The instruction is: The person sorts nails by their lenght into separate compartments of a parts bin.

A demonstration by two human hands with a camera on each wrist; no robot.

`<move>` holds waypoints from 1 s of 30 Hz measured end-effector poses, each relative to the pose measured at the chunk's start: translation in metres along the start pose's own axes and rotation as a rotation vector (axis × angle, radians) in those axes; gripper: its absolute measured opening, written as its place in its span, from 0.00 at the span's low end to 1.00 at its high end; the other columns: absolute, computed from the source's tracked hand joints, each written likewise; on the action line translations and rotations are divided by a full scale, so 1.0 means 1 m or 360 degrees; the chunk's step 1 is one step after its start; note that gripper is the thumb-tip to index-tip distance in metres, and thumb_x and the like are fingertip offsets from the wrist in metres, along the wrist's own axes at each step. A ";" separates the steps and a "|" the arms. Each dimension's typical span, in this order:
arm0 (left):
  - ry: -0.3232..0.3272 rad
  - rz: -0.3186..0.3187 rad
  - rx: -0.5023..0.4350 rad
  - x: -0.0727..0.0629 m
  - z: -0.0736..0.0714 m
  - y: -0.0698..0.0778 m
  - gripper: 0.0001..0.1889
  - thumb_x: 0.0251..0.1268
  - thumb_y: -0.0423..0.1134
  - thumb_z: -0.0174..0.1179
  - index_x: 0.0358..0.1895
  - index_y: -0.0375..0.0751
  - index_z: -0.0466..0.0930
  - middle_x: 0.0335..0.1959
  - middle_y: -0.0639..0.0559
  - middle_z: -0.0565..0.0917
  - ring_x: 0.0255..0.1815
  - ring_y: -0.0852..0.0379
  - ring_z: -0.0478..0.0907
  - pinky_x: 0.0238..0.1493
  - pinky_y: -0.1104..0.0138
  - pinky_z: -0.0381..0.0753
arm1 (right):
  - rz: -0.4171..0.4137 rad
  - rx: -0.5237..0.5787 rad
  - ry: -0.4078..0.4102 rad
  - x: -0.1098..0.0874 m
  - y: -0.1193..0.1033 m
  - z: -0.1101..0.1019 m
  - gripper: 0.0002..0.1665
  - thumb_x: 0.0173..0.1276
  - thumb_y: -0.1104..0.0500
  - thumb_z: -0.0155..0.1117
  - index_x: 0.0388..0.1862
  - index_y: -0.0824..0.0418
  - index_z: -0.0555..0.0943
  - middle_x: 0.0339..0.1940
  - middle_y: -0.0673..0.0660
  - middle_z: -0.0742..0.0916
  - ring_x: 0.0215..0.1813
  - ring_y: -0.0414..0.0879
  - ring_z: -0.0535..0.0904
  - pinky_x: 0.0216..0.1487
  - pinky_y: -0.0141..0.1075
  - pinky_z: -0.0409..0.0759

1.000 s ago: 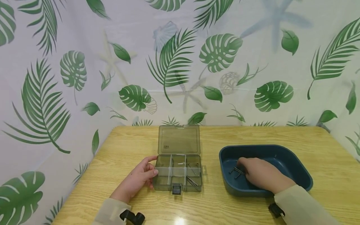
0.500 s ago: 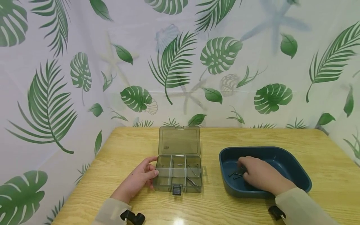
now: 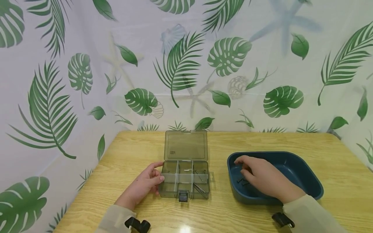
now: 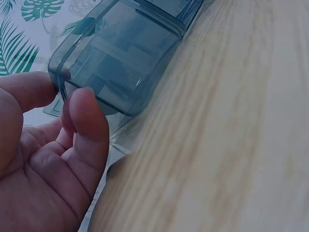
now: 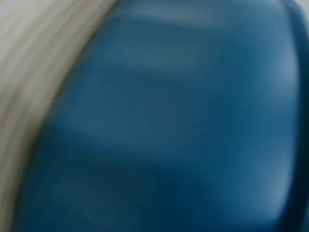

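Left grip (image 3: pixel 142 182) holds box (image 3: pixel 168 187) — right grip (image 3: pixel 263 176) over blue tub (image 3: pixel 253 200).

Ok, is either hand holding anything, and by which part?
Left hand holds the box by its left side. Right hand, over the tray: nothing visibly held, but I can't be sure.

The smoky, see-through rectangular box (image 3: pixel 186 145) looks, from here, glossy plastic; the dark-blue rounded tray (image 3: pixel 287 170), smooth plastic; the slim grey fasteners (image 3: pixel 199 187), metallic; the yellow wood-grained tabletop (image 3: pixel 221 213), softly shiny.
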State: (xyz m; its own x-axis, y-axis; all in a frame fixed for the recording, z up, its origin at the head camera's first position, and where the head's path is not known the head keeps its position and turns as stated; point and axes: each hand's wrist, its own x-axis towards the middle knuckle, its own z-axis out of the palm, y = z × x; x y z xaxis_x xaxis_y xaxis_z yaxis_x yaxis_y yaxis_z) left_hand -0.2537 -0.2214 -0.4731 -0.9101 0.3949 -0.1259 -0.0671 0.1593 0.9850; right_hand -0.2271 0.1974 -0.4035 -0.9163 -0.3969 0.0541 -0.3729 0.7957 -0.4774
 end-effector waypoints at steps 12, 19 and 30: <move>0.0012 -0.0004 0.0049 0.000 0.000 0.000 0.31 0.77 0.36 0.56 0.79 0.44 0.56 0.42 0.43 0.71 0.25 0.54 0.69 0.30 0.59 0.83 | -0.0134 0.0056 -0.0005 0.009 -0.044 0.010 0.21 0.76 0.63 0.61 0.64 0.49 0.79 0.31 0.40 0.80 0.27 0.35 0.73 0.32 0.36 0.75; 0.0009 -0.0003 0.0061 -0.001 0.000 0.000 0.31 0.78 0.35 0.56 0.79 0.45 0.56 0.42 0.43 0.71 0.25 0.54 0.68 0.30 0.59 0.84 | -0.0203 0.0057 -0.0056 0.023 -0.070 0.026 0.19 0.75 0.62 0.60 0.62 0.49 0.80 0.30 0.40 0.80 0.24 0.37 0.71 0.27 0.35 0.74; 0.0015 -0.0012 -0.0008 0.000 0.000 0.001 0.31 0.78 0.35 0.56 0.78 0.44 0.56 0.42 0.44 0.70 0.24 0.54 0.67 0.29 0.60 0.82 | -0.0289 0.0004 -0.0114 0.043 -0.092 0.044 0.21 0.74 0.62 0.60 0.63 0.50 0.80 0.29 0.39 0.78 0.25 0.37 0.72 0.27 0.35 0.75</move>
State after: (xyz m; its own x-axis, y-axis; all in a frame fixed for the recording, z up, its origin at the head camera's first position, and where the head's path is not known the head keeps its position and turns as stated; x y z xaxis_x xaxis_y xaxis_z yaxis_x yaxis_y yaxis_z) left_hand -0.2534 -0.2209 -0.4717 -0.9134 0.3849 -0.1325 -0.0762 0.1580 0.9845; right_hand -0.2261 0.0875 -0.3957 -0.8213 -0.5653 0.0772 -0.5306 0.7071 -0.4675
